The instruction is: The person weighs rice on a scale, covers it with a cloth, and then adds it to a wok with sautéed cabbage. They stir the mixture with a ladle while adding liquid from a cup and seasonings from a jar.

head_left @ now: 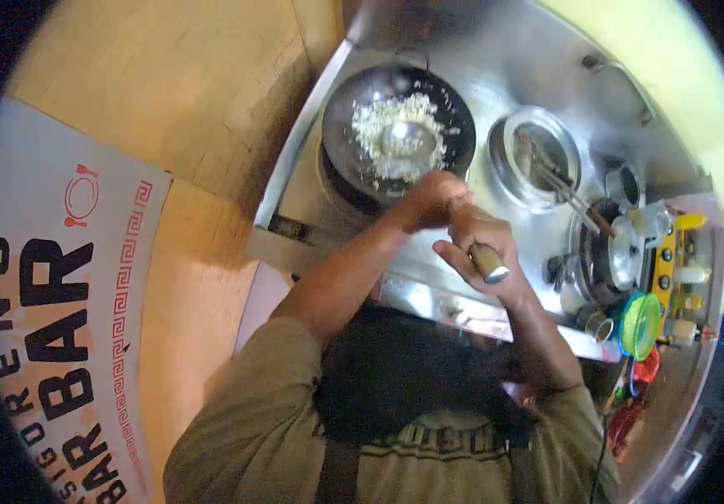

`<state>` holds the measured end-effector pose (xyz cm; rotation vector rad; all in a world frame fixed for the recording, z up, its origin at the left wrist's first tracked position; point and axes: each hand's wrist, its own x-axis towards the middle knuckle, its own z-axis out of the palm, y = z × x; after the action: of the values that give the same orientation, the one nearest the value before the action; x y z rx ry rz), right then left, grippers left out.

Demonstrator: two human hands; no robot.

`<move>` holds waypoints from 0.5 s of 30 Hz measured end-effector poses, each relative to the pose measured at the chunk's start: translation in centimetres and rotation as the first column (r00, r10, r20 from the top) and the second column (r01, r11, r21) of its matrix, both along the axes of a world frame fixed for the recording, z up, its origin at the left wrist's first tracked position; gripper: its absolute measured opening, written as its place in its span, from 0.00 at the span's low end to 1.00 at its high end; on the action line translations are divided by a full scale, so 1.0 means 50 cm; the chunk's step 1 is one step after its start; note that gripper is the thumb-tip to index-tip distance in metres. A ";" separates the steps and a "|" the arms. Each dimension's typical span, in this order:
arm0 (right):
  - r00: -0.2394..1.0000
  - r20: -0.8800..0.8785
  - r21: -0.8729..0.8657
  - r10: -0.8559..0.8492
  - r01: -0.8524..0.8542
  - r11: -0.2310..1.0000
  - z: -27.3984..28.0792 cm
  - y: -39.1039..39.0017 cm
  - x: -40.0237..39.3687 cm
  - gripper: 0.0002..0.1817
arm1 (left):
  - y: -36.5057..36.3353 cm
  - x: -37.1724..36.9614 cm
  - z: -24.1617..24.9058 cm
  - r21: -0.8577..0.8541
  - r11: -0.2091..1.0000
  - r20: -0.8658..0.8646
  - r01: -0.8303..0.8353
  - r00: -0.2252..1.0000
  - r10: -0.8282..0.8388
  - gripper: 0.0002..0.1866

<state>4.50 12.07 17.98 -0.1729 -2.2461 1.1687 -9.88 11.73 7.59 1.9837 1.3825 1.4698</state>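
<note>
A dark wok (343, 126) sits on the stove, holding pale, chopped-looking food (416, 105) whose kind I cannot make out. The metal bowl of a ladle (404, 137) rests among these pieces. My left hand (436, 200) is closed round the upper part of the ladle's handle, close to the wok's near rim. Further down, my right hand (484, 238) grips the same handle, its thumb held out to the side. The rounded handle end (489, 264) sticks out below that hand. Part of the handle is hidden by my fingers.
Right of the wok stands a round metal pan (500, 151) with long utensils across it. Beyond it are a lidded pot (625, 252), a green basket (641, 326) and several bottles (691, 275). A lettered banner (59, 277) hangs at the left.
</note>
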 end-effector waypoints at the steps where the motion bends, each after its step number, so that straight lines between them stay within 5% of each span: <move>1: 1.000 -0.015 -0.033 0.003 -0.004 0.999 0.019 0.008 -0.007 0.17 | -0.001 -0.005 0.012 -0.015 0.999 0.010 -0.032 0.999 0.032 0.19; 4: 0.998 -0.045 -0.021 0.053 -0.054 0.998 0.033 0.009 -0.038 0.18 | -0.015 -0.033 0.042 -0.005 0.998 0.381 0.058 0.923 -0.052 0.19; 5: 0.997 -0.046 -0.006 0.064 -0.065 0.998 0.011 0.015 -0.058 0.18 | -0.009 -0.069 0.044 -0.117 0.993 0.179 -0.001 0.984 0.022 0.19; 8: 0.998 -0.062 -0.059 0.021 -0.025 0.998 -0.035 0.028 -0.084 0.18 | 0.019 -0.107 -0.002 -0.132 0.989 0.137 -0.063 0.987 0.081 0.20; 11: 0.999 -0.010 -0.107 -0.050 0.049 0.993 0.002 0.033 -0.068 0.17 | 0.042 -0.090 0.022 -0.106 0.991 0.208 0.082 0.976 -0.059 0.20; 14: 0.995 -0.042 -0.075 -0.090 0.086 0.993 -0.001 0.063 -0.067 0.17 | 0.075 -0.081 0.028 -0.255 0.962 0.328 0.100 0.945 -0.012 0.23; 15: 0.994 -0.075 -0.005 -0.084 0.083 0.996 0.013 0.068 -0.065 0.16 | 0.092 -0.083 0.036 0.041 0.999 0.058 0.032 0.998 -0.034 0.23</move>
<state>1.25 15.48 18.65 -0.2178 -2.1509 1.1152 -14.05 16.33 9.40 1.9613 1.2996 1.5398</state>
